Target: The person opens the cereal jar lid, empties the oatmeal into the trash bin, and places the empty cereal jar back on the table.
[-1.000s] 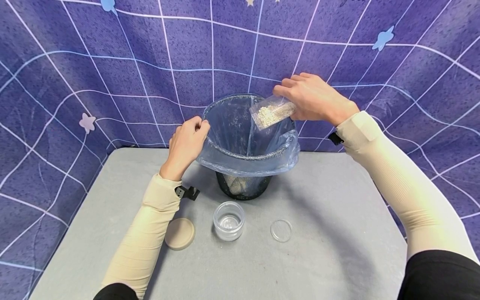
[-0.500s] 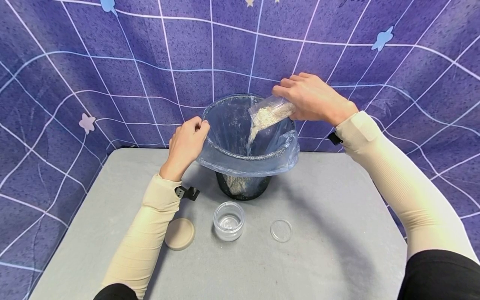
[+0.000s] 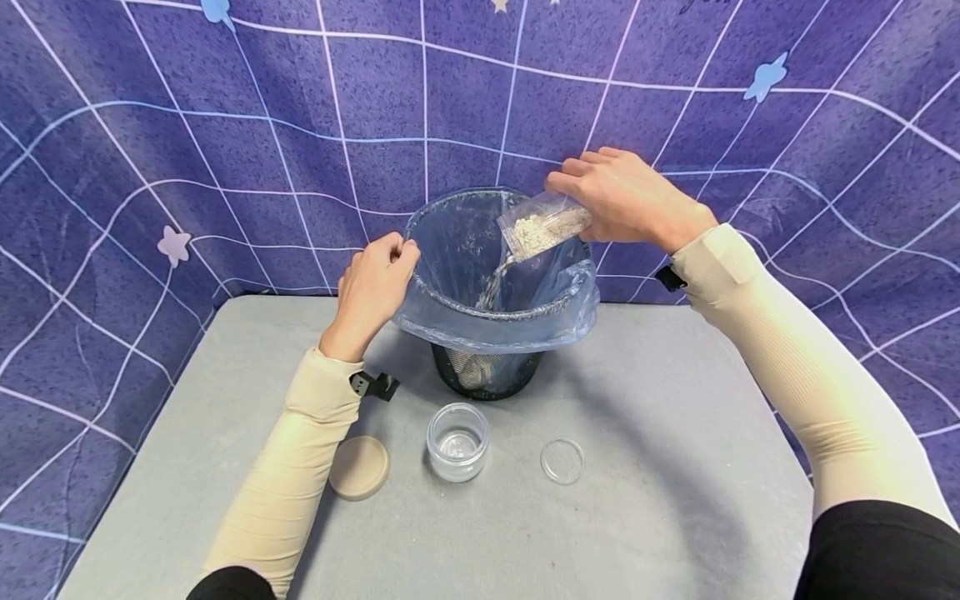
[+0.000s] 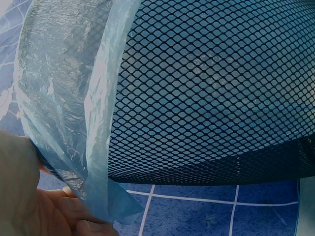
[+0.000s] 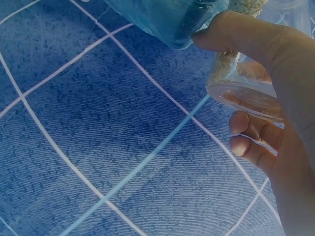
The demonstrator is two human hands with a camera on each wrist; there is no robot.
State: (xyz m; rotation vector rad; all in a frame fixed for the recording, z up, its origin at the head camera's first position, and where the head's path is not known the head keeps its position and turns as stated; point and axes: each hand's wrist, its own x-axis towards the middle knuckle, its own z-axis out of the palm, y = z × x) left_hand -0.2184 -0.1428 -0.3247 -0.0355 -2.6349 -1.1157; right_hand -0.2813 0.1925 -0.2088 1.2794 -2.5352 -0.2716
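Observation:
In the head view, my right hand [image 3: 626,200] grips a clear cylindrical container [image 3: 546,220], tilted mouth-down to the left over a waste bin. Pale oat-like flakes [image 3: 534,237] lie along its lower side, and a thin stream of them falls into the bin. The right wrist view shows its round base [image 5: 246,101], with the thumb and fingers on its wall. The black mesh waste bin [image 3: 487,375] wears a blue plastic liner [image 3: 487,332] folded over its rim. My left hand [image 3: 372,287] pinches liner and rim at the left; its fingers [image 4: 74,206] show under the liner in the left wrist view.
An uncapped clear jar [image 3: 457,443] stands on the grey table [image 3: 637,517] in front of the bin. Left of it lies a round tan lid [image 3: 360,468], to the right a clear disc [image 3: 562,461]. A purple patterned curtain [image 3: 300,100] hangs close behind the bin.
Flakes have begun to pour from the container; the stream was thicker half a second ago and now falls further left. Both hands and the bin have hardly moved.

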